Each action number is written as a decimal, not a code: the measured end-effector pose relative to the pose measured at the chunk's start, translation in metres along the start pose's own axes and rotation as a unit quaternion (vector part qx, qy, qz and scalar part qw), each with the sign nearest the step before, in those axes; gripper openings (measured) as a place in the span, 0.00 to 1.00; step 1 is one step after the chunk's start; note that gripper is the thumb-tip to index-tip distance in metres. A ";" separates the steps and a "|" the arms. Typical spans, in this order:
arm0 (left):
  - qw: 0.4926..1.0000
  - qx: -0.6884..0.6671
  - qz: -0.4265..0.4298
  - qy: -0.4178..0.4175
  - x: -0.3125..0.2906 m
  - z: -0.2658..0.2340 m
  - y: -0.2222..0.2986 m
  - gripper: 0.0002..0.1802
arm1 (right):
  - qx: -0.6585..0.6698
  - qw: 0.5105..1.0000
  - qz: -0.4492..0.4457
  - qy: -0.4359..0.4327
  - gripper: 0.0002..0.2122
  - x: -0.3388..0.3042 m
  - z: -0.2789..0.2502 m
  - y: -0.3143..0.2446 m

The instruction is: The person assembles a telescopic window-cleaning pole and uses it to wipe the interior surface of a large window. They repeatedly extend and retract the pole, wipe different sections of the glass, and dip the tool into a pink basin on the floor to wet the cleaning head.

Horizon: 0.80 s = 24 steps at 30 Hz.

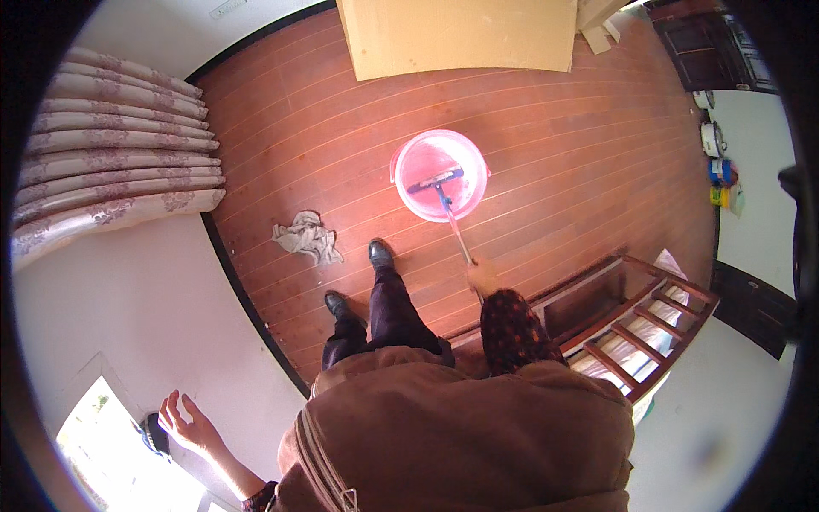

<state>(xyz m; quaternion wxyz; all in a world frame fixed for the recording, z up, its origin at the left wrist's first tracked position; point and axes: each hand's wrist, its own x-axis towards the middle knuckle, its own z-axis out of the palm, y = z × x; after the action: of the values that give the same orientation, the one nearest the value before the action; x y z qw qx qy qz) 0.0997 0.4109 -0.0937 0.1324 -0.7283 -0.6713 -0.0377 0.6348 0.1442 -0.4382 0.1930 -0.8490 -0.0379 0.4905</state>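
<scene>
My right hand is wrapped round the pole of a squeegee. Its dark, wide head is over or inside a pink bucket, which stands on the floor; whether the head touches the water or the bottom, I cannot tell. Off to the left, near the bright window and the pale wall, my left hand is raised with fingers apart and nothing in it. A crumpled grey cloth lies on the floor by my shoes.
A large cardboard sheet is at the far side of the wooden floor. Patterned curtains hang at left. To the right is a wooden bed frame with slats. Dark cabinets and small containers line the right wall.
</scene>
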 end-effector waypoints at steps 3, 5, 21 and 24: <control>0.999 -0.027 -0.020 0.005 0.006 -0.001 0.013 0.08 | -0.201 0.966 -0.117 0.111 0.10 -0.044 -0.015 0.022; 0.998 -0.047 -0.028 -0.010 0.009 0.000 0.026 0.07 | -0.236 0.959 -0.116 0.102 0.10 -0.061 -0.024 0.028; 0.983 -0.168 -0.062 -0.026 0.007 0.012 0.039 0.07 | -0.176 0.963 -0.184 0.089 0.13 -0.082 -0.060 0.020; 0.981 -0.187 -0.052 -0.032 0.001 0.015 0.035 0.07 | -0.066 0.997 -0.024 0.029 0.13 -0.094 -0.066 0.006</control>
<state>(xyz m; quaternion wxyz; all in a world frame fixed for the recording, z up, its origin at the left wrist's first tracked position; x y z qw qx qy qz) 0.1324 0.4135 -0.1132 -0.0295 -0.7051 -0.6933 -0.1457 0.6417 0.0953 -0.3347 0.1497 -0.8726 -0.0849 0.4570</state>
